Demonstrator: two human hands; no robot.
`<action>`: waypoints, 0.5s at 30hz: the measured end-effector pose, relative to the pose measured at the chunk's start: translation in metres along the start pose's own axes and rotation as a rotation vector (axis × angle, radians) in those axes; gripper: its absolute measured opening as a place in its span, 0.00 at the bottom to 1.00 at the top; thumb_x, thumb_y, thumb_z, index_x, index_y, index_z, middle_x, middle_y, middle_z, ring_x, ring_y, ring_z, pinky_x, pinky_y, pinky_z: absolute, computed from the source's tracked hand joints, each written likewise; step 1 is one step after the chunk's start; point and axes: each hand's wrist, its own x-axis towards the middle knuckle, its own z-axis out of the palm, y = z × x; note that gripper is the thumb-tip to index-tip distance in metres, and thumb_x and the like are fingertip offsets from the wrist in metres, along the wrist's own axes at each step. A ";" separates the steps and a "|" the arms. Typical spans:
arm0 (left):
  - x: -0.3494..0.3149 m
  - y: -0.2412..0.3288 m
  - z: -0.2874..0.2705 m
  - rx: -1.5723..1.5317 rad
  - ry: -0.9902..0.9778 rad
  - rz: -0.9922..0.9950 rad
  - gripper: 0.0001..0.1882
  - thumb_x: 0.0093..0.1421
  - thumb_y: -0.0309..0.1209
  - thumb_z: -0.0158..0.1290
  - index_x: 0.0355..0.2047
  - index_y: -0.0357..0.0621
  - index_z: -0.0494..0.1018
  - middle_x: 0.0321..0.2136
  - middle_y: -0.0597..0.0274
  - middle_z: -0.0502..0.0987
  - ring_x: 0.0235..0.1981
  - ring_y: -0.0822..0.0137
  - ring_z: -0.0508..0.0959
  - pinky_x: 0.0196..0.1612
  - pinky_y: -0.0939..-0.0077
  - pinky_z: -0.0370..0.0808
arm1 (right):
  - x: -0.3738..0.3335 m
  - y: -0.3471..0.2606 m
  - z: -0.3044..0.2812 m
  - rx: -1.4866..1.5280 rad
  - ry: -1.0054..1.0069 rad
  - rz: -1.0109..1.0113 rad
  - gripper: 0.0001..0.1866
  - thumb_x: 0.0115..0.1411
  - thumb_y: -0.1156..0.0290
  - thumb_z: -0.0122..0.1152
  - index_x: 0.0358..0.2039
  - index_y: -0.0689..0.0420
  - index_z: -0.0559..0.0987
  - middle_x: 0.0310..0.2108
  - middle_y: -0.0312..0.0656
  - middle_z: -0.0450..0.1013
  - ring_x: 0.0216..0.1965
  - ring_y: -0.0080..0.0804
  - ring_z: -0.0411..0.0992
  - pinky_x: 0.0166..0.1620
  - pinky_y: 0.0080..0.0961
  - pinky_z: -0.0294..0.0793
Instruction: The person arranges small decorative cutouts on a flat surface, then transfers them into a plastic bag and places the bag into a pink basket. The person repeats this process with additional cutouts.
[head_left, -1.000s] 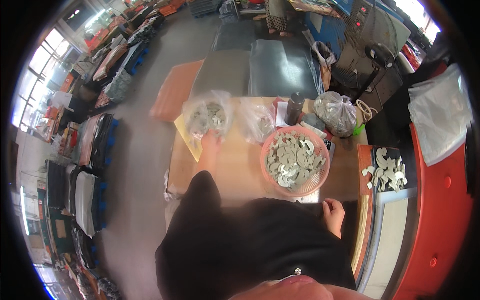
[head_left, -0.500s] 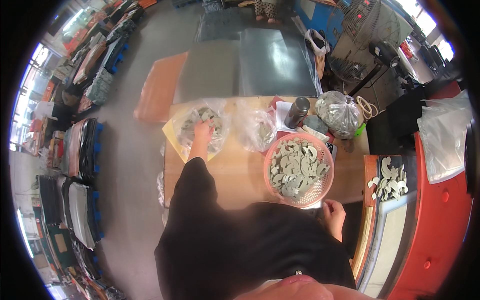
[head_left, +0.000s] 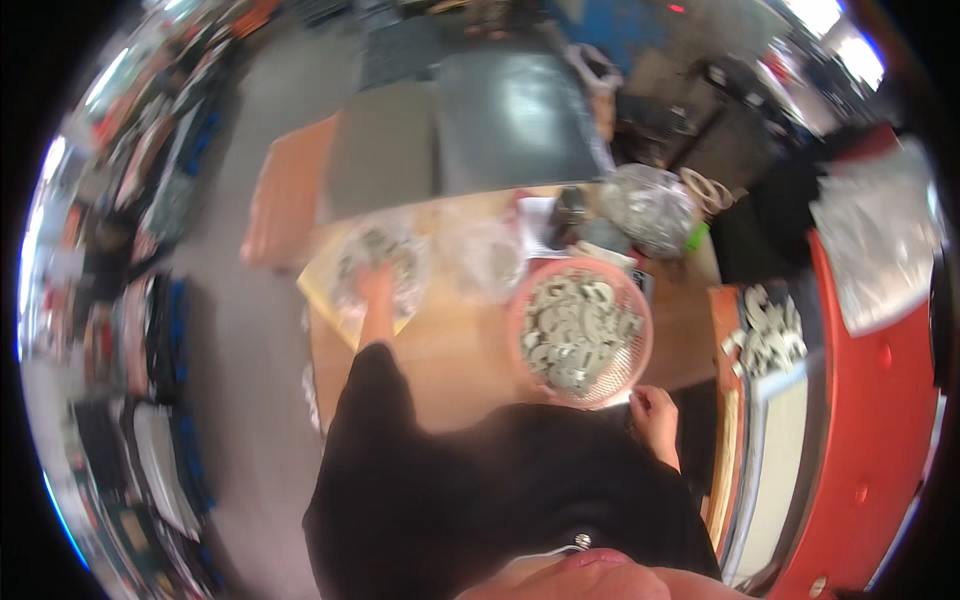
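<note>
My left hand [head_left: 377, 285] reaches forward in a black sleeve and rests on a clear plastic bag of grey metal parts [head_left: 378, 268] at the far left of the wooden table [head_left: 455, 355]. The picture is blurred, so whether the fingers grip the bag is unclear. My right hand [head_left: 655, 412] is at the near edge of the table, fingers curled, touching the rim of a round pink basket [head_left: 580, 330] heaped with grey metal parts. A second clear bag [head_left: 487, 258] lies between the first bag and the basket.
A knotted clear bag of parts [head_left: 650, 205] and a dark cup [head_left: 570, 207] stand at the table's back. More grey parts [head_left: 768, 335] lie on an orange tray to the right, beside a red cabinet [head_left: 870, 400]. Grey panels [head_left: 510, 120] lean behind the table.
The view has swung and blurred. My left hand stays on the bag of parts at the left. My right hand stays by the basket's near rim.
</note>
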 end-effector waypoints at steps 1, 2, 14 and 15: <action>-0.014 -0.003 -0.003 0.041 0.018 0.053 0.36 0.56 0.51 0.52 0.54 0.32 0.67 0.56 0.44 0.68 0.61 0.47 0.61 0.64 0.56 0.55 | -0.003 0.002 -0.003 -0.019 0.024 0.031 0.09 0.52 0.72 0.64 0.34 0.60 0.80 0.27 0.47 0.73 0.29 0.42 0.74 0.35 0.33 0.73; -0.034 0.003 -0.005 -0.155 0.104 0.070 0.32 0.56 0.46 0.55 0.53 0.33 0.68 0.54 0.45 0.69 0.59 0.48 0.63 0.62 0.55 0.56 | -0.009 0.005 -0.006 -0.019 0.047 0.031 0.09 0.52 0.71 0.64 0.34 0.59 0.80 0.28 0.47 0.74 0.29 0.42 0.74 0.35 0.34 0.73; -0.355 0.247 -0.029 -0.690 -0.442 1.513 0.10 0.53 0.26 0.59 0.36 0.39 0.75 0.35 0.52 0.74 0.38 0.52 0.74 0.42 0.64 0.71 | -0.129 0.062 -0.098 -0.163 0.804 0.331 0.05 0.53 0.74 0.63 0.30 0.60 0.79 0.25 0.45 0.73 0.27 0.37 0.73 0.32 0.29 0.72; -0.374 0.265 -0.031 -0.735 -0.520 1.533 0.09 0.52 0.26 0.59 0.35 0.39 0.75 0.35 0.51 0.74 0.38 0.51 0.74 0.43 0.63 0.71 | -0.140 0.070 -0.104 -0.133 0.847 0.390 0.04 0.54 0.74 0.63 0.30 0.61 0.79 0.25 0.44 0.73 0.26 0.36 0.73 0.32 0.29 0.72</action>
